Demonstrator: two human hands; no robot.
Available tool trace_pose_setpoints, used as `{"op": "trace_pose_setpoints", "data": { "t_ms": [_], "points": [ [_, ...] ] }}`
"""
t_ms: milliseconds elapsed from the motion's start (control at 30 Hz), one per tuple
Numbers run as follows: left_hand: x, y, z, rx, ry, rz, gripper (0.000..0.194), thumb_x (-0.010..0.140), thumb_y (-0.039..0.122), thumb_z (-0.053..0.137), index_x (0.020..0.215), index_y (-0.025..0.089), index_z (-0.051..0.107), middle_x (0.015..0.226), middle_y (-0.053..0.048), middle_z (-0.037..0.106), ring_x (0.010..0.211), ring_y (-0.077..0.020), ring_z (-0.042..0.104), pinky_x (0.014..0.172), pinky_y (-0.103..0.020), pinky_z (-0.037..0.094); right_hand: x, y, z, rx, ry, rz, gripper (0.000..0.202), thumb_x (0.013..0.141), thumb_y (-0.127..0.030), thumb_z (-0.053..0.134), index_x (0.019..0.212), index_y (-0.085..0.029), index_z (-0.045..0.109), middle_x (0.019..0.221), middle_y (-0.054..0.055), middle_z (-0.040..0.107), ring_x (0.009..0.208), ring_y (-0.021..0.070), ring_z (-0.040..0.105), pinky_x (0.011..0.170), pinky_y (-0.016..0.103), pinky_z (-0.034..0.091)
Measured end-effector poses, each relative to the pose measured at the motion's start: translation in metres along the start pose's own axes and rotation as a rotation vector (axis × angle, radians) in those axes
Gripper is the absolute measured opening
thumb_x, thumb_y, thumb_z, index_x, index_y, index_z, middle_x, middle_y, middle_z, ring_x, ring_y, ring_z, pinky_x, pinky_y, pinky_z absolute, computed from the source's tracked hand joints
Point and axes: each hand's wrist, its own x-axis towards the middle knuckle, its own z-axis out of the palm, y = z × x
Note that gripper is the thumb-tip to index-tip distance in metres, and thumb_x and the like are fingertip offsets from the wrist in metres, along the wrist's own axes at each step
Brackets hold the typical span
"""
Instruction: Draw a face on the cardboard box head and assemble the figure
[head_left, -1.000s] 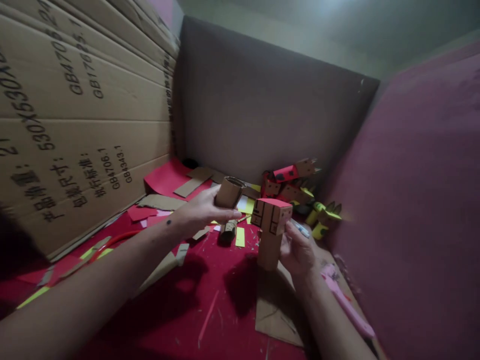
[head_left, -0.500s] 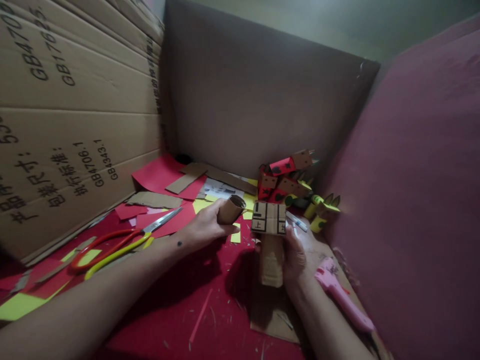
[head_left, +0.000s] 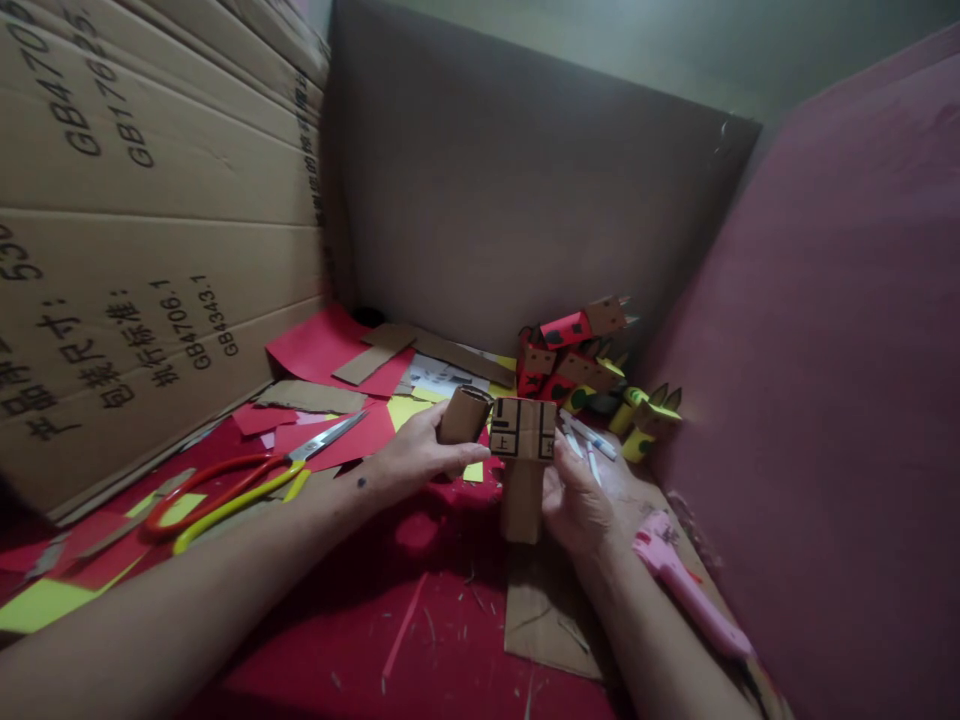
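A short brown cardboard tube (head_left: 465, 416) is in my left hand (head_left: 415, 447), its open end tilted up and away. My right hand (head_left: 581, 497) grips a T-shaped cardboard piece (head_left: 522, 500), made of a square printed top and a narrower box-like stem below. Tube and printed top are side by side, almost meeting; whether they touch I cannot tell. Some fingers of the right hand are hidden behind the cardboard piece. Beneath it a flat cardboard sheet (head_left: 551, 625) lies on the red table surface (head_left: 315, 640).
Scissors (head_left: 247, 490) with red and yellow handles lie at left among paper scraps. A pink glue gun (head_left: 694, 590) rests at right. Red and yellow cardboard figures (head_left: 574, 350) are piled behind, near white pens (head_left: 592, 440). A printed cardboard wall (head_left: 165, 230) stands at left.
My right hand has shifted the T-shaped cardboard piece left and slightly up, closer to the tube. The tube in my left hand has turned a little more upright.
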Motion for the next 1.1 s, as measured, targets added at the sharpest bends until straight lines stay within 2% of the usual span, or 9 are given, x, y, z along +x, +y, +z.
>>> {"op": "trace_pose_setpoints", "data": {
  "t_ms": [133,200,267,433,600,767,933,1100],
  "points": [
    [0.0,0.0,0.001,0.029,0.042,0.0,0.041,0.07,0.041,0.074,0.094,0.02,0.048,0.066,0.006,0.052,0.055,-0.0118,0.05,0.05,-0.025,0.039,-0.002,0.001,0.004,-0.079,-0.001,-0.065,0.05,0.079,-0.049,0.072,0.123,-0.03,0.06,0.118,0.003,0.073,0.115,0.0276,0.065,0.098,0.046,0.052],
    [-0.001,0.001,0.002,0.051,0.033,0.027,0.043,0.069,0.042,0.075,0.096,0.02,0.049,0.068,0.006,0.053,0.057,-0.0123,0.051,0.052,-0.025,0.039,-0.004,0.0,0.006,-0.131,-0.005,-0.094,0.053,0.074,-0.043,0.077,0.122,-0.029,0.061,0.12,0.004,0.071,0.118,0.0277,0.062,0.102,0.042,0.048],
    [-0.002,0.002,0.003,0.084,0.015,0.066,0.045,0.068,0.042,0.076,0.097,0.019,0.05,0.07,0.005,0.053,0.06,-0.0127,0.051,0.054,-0.025,0.04,-0.005,-0.001,0.007,-0.151,0.008,-0.107,0.054,0.067,-0.03,0.082,0.118,-0.028,0.063,0.117,0.002,0.072,0.117,0.0263,0.062,0.103,0.039,0.046],
    [-0.002,0.004,-0.003,0.19,-0.017,0.084,0.038,0.073,0.038,0.07,0.1,0.02,0.051,0.076,0.004,0.053,0.063,-0.0131,0.051,0.056,-0.026,0.04,-0.001,-0.01,0.003,-0.157,0.047,-0.141,0.057,0.054,-0.016,0.079,0.108,-0.027,0.066,0.101,-0.001,0.075,0.097,0.0223,0.067,0.088,0.032,0.05],
    [-0.005,0.013,-0.012,0.549,0.008,0.181,0.032,0.077,0.029,0.061,0.106,0.02,0.054,0.083,0.0,0.058,0.072,-0.0169,0.053,0.064,-0.03,0.042,0.0,-0.016,0.001,-0.157,0.076,-0.139,0.059,0.048,-0.01,0.077,0.105,-0.027,0.067,0.097,-0.002,0.076,0.092,0.0224,0.067,0.084,0.032,0.051],
    [-0.006,0.017,-0.019,0.809,-0.057,0.309,0.044,0.074,0.021,0.063,0.118,0.02,0.057,0.111,-0.008,0.062,0.099,-0.0257,0.056,0.084,-0.037,0.045,-0.001,-0.02,-0.001,-0.177,0.077,-0.115,0.055,0.049,-0.009,0.075,0.101,-0.026,0.067,0.089,-0.001,0.076,0.096,0.026,0.067,0.087,0.036,0.05],
    [-0.009,0.015,-0.022,0.892,-0.066,0.338,0.049,0.078,0.026,0.066,0.126,0.021,0.058,0.116,-0.01,0.062,0.103,-0.0269,0.057,0.086,-0.037,0.046,-0.004,-0.021,0.001,-0.188,0.044,-0.082,0.057,0.05,-0.009,0.075,0.104,-0.027,0.068,0.089,-0.001,0.077,0.094,0.0262,0.068,0.087,0.037,0.05],
    [-0.013,0.02,-0.023,0.92,-0.066,0.29,0.061,0.081,0.042,0.069,0.137,0.022,0.052,0.12,-0.012,0.063,0.102,-0.0287,0.059,0.086,-0.038,0.046,-0.005,-0.018,0.001,-0.193,0.019,-0.082,0.062,0.052,-0.008,0.075,0.111,-0.027,0.067,0.098,0.0,0.077,0.093,0.0257,0.068,0.084,0.036,0.053]
  ]
}}
